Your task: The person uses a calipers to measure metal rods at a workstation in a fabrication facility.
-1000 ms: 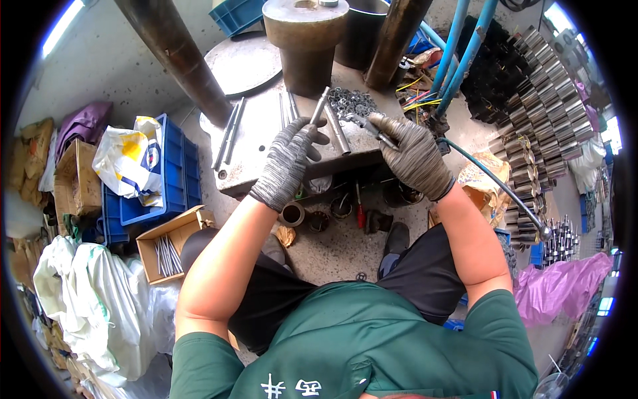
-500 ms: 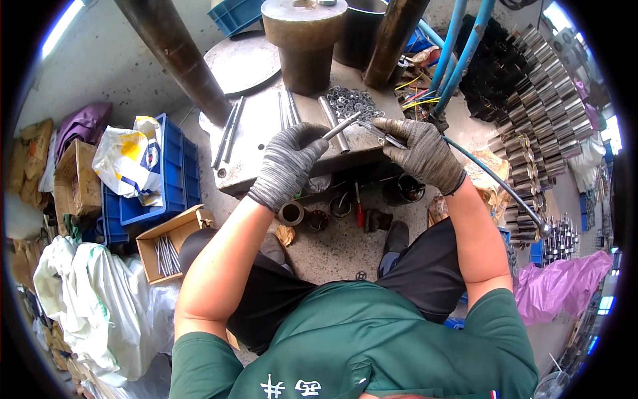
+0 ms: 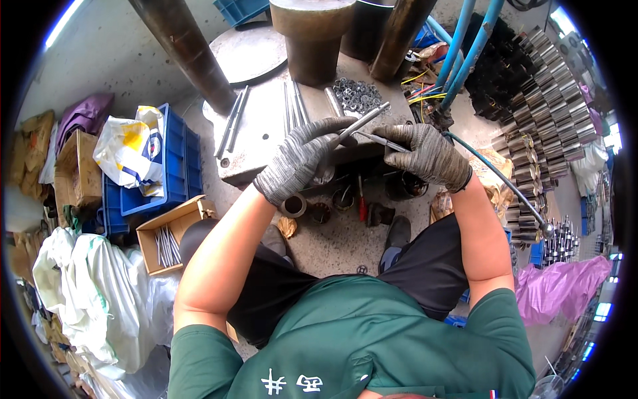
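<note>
A: Where is the metal rod (image 3: 362,122) now?

B: It is in the gloved left hand (image 3: 299,159), above the front edge of the steel work plate (image 3: 262,143). The fingers are closed around its lower end, and the rod points up and to the right, toward the pile of washers (image 3: 357,95).

A: And the right hand (image 3: 425,154)?

B: It is also gloved and closed, and it grips a thin dark tool (image 3: 379,140). The tip of the tool reaches to the rod, near the left fingers. I cannot tell if they really touch.

A: How far is the work, in your opinion?

B: I think it is in the middle. One rod is in hand and it is being worked on. Several rods (image 3: 292,106) lie on the plate, two more (image 3: 231,122) lie at its left side, and a cardboard box (image 3: 174,229) on the floor holds a bundle of them. So much remains, I suppose. Which rods are finished, I cannot say.

A: And around?

B: Many stacked metal cylinders (image 3: 538,120) are at the right.
</note>
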The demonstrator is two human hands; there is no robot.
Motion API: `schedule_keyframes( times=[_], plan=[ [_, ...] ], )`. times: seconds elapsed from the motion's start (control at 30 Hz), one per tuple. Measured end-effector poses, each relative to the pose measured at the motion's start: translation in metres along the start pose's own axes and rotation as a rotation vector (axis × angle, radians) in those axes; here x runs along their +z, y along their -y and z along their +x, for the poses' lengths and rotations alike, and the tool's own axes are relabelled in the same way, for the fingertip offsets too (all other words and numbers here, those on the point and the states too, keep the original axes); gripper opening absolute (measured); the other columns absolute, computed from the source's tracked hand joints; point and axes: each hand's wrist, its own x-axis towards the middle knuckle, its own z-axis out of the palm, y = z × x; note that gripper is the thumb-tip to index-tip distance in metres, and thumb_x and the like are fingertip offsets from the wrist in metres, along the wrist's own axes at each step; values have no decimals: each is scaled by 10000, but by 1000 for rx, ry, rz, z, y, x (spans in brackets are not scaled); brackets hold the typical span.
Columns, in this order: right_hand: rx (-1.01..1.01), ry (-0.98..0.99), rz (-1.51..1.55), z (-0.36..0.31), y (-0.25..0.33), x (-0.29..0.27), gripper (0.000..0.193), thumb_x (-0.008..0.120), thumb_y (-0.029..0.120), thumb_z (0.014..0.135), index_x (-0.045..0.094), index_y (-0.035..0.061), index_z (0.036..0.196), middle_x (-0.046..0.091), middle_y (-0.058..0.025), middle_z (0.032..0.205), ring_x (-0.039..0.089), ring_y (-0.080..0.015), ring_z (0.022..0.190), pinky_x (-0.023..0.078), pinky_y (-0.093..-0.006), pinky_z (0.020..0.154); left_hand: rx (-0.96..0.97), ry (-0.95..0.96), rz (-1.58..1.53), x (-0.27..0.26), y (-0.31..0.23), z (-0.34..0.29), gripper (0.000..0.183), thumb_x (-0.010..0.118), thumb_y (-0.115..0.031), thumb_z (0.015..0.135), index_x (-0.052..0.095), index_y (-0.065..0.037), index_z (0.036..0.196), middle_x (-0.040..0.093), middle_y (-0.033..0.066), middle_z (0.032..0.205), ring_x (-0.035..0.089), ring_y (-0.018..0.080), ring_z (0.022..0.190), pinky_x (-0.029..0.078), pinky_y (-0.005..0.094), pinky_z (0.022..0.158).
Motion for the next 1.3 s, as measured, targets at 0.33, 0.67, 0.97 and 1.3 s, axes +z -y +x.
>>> schedule_keyframes(
  times=[0.33, 0.67, 0.97, 1.3],
  plan=[
    [-138, 40, -98, 5, -3, 16, 491, 761, 114, 809, 691, 57, 1292, 715, -188, 1113, 683, -326, 1044, 530, -415, 932, 55, -95, -161, 12, 8, 2, 372, 506, -119, 984, 670, 31, 1283, 723, 61, 848, 509, 44, 515, 415, 192, 489],
    [-143, 60, -65, 6, -3, 17, 470, 755, 157, 830, 693, 61, 1286, 722, -181, 1129, 688, -334, 1046, 528, -420, 937, 40, -89, -278, 11, 9, 2, 440, 463, -57, 925, 627, 68, 1313, 739, 142, 1020, 597, 74, 606, 474, 194, 528],
    [-191, 67, -86, 7, -3, 21, 490, 745, 123, 828, 683, 67, 1311, 722, -188, 1131, 691, -332, 1054, 525, -415, 935, 50, -111, -284, 9, 19, 8, 491, 446, -22, 874, 600, 107, 1322, 730, 221, 1130, 715, 172, 853, 583, 232, 717],
    [98, 187, 568, 2, -1, 36, 568, 739, 94, 883, 588, 32, 1426, 661, -24, 1112, 586, -121, 957, 513, -304, 869, 36, -47, -708, 6, 27, 13, 531, 524, -134, 919, 523, 126, 1382, 703, 277, 1180, 615, 126, 547, 518, 207, 498]
  ],
)
